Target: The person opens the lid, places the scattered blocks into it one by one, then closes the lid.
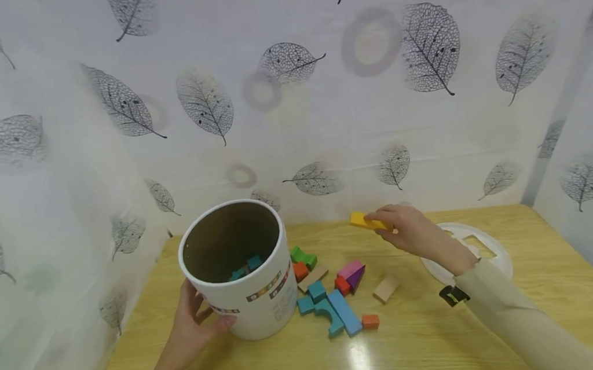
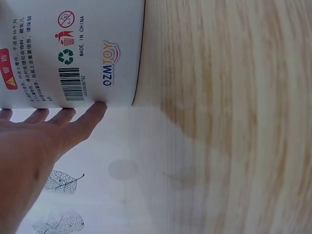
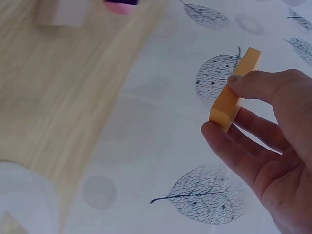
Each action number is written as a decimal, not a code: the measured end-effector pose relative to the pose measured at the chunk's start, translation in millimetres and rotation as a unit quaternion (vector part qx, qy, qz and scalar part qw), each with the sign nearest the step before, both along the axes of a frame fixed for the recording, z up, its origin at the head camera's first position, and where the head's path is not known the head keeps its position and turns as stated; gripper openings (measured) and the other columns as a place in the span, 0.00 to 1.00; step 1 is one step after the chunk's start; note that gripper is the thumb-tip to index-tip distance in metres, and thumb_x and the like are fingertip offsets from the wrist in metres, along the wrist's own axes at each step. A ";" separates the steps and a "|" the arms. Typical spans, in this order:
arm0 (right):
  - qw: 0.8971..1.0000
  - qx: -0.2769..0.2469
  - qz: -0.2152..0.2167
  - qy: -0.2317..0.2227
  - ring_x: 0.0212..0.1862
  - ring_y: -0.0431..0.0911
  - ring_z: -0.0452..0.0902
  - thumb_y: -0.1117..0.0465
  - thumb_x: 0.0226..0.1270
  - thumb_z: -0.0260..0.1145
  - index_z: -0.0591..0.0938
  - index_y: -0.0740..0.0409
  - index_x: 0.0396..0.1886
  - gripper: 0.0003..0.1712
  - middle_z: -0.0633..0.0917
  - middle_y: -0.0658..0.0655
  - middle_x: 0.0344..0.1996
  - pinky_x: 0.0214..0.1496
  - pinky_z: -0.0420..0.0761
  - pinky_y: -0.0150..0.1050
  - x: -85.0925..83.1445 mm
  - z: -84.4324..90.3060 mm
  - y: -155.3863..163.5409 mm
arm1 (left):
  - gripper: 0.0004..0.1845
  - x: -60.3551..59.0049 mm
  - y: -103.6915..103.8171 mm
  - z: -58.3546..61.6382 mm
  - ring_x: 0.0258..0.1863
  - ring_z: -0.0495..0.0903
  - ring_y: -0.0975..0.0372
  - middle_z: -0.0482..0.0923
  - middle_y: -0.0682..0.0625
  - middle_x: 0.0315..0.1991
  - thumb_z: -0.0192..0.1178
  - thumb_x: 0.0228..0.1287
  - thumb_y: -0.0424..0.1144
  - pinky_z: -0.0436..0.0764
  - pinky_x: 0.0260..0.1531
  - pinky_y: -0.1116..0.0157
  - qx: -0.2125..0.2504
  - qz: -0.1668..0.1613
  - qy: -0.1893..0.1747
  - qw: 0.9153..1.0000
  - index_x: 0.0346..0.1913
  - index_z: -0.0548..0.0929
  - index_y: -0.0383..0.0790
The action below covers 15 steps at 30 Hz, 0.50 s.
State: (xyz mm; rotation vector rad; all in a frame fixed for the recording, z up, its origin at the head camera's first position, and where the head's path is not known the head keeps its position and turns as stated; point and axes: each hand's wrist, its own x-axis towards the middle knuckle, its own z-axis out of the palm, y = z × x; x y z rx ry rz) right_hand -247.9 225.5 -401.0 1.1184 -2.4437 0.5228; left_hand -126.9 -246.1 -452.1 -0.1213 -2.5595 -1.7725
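Observation:
My left hand (image 1: 195,326) rests against the near left side of a white toy bucket (image 1: 264,303), fingers spread and thumb toward its front. In the left wrist view, the fingers are nearly straight, fingertips touching the bucket's printed wall (image 2: 122,29). Blue blocks (image 1: 254,262) lie inside the bucket. My right hand (image 1: 410,228) is raised above the far right part of the table. It pinches a yellow rectangular block (image 3: 236,92) between thumb and fingers, with one end sticking out.
Beside the bucket lies a loose group of blocks: a blue plank (image 1: 345,313), a teal arch (image 1: 330,316), a green piece (image 1: 304,258), a purple triangle (image 1: 355,278) and others. A plain wooden block (image 1: 386,289) and an orange block (image 1: 370,321) lie nearby. A white lid with cutouts (image 1: 501,256) is under my right forearm. Leaf-patterned curtains (image 1: 324,136) enclose the table.

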 end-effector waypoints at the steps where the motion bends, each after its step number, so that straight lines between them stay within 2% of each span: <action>1: 1.000 -0.007 0.007 0.009 0.34 0.45 0.83 0.72 0.57 0.76 0.87 0.61 0.52 0.21 0.90 0.58 0.44 0.33 0.86 0.38 -1.5 2.9 -2.1 | 0.62 -0.4 0.2 0.1 0.79 0.50 0.31 0.41 0.43 0.84 0.75 0.58 0.36 0.70 0.66 0.30 0.000 -0.001 -0.001 1.000 0.83 0.40 0.58; 5: 0.999 -0.032 0.025 0.032 0.34 0.45 0.83 0.73 0.56 0.76 0.87 0.62 0.52 0.21 0.90 0.59 0.44 0.31 0.86 0.39 -4.9 15.9 -11.3 | 0.62 -0.8 0.0 0.2 0.79 0.50 0.32 0.41 0.43 0.84 0.76 0.57 0.36 0.70 0.66 0.30 -0.002 -0.003 0.005 1.000 0.83 0.40 0.59; 15: 0.991 -0.080 0.082 0.073 0.46 0.51 0.87 0.71 0.57 0.77 0.86 0.60 0.55 0.24 0.88 0.60 0.49 0.39 0.89 0.43 -6.1 52.9 -44.0 | 0.62 0.0 0.5 0.1 0.78 0.50 0.30 0.40 0.42 0.84 0.75 0.58 0.35 0.69 0.66 0.29 0.000 -0.002 0.004 1.000 0.83 0.39 0.57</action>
